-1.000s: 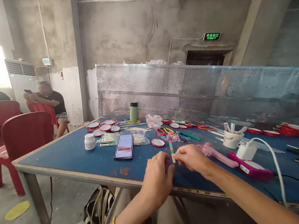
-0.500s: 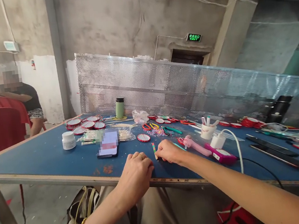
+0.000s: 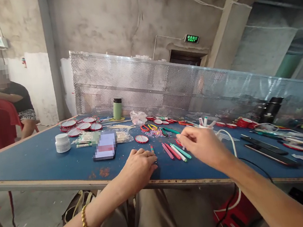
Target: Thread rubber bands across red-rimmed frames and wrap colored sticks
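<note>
My left hand rests on the blue table near its front edge. Its fingers are closed on a small striped stick that stands upright. My right hand hovers just above the table to the right, with its fingers curled and thumb and forefinger pinched; whether they hold anything I cannot make out. Between and below the hands lie several pink and green sticks. A gold bead bracelet is on my left wrist.
A phone, a white jar, red-rimmed round discs, a green flask, a cup of markers, a black bottle and a white cable lie on the table. A perforated metal screen stands behind. A person sits left.
My right hand has let go of the striped stick and lifted to the right. My left hand now holds the stick alone. The view has swung right.
</note>
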`<state>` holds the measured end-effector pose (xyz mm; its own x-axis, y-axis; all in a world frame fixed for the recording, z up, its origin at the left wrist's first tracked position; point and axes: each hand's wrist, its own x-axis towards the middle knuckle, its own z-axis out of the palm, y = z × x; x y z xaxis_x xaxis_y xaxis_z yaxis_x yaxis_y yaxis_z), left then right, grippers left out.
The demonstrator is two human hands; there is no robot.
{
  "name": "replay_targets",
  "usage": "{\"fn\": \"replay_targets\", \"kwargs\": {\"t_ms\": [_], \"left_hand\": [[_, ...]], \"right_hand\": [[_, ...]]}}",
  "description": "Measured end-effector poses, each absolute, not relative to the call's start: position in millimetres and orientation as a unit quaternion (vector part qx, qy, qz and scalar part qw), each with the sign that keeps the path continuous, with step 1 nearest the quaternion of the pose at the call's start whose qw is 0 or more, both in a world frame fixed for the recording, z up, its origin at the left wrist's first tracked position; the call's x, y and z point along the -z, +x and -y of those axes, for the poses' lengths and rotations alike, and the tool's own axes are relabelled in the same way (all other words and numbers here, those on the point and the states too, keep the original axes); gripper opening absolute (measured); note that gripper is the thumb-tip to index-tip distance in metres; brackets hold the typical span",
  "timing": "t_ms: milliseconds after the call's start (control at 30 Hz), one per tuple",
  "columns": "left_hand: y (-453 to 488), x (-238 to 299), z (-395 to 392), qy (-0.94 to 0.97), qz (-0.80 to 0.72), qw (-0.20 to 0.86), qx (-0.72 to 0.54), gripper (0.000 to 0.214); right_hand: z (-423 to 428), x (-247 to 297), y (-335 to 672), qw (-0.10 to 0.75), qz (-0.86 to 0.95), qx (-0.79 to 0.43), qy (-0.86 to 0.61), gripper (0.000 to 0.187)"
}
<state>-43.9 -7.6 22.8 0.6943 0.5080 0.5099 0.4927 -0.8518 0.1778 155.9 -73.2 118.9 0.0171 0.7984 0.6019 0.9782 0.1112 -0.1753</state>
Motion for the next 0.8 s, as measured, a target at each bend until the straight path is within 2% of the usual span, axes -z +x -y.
{"fn": "replay_targets", "kwargs": {"t_ms": [100, 167, 400, 567, 800], "left_hand": [[-36.8, -16.2, 8.0, 0.926, -0.257, -0.001, -0.278, 0.022], [-34.4, -11.0, 9.3, 0.924, -0.262, -0.010, -0.279, 0.024], [-34.0, -6.7, 9.1, 0.927, -0.270, -0.015, -0.260, 0.031], [-35.2, -7.8, 9.9, 0.928, -0.274, -0.011, -0.253, 0.033], [-34.9, -11.3, 12.1, 0.927, -0.277, 0.001, -0.253, 0.032]], "right_hand": [[94.0, -128.4, 181.8, 0.324, 0.670, 0.166, -0.648, 0.036], [101.8, -127.6, 200.0, 0.313, 0.650, 0.188, -0.666, 0.035], [92.2, -99.7, 233.5, 0.100, 0.536, 0.263, -0.796, 0.027], [69.7, -78.2, 235.3, 0.035, 0.574, 0.264, -0.774, 0.031], [38.6, -60.4, 240.6, -0.011, 0.587, 0.250, -0.770, 0.027]]}}
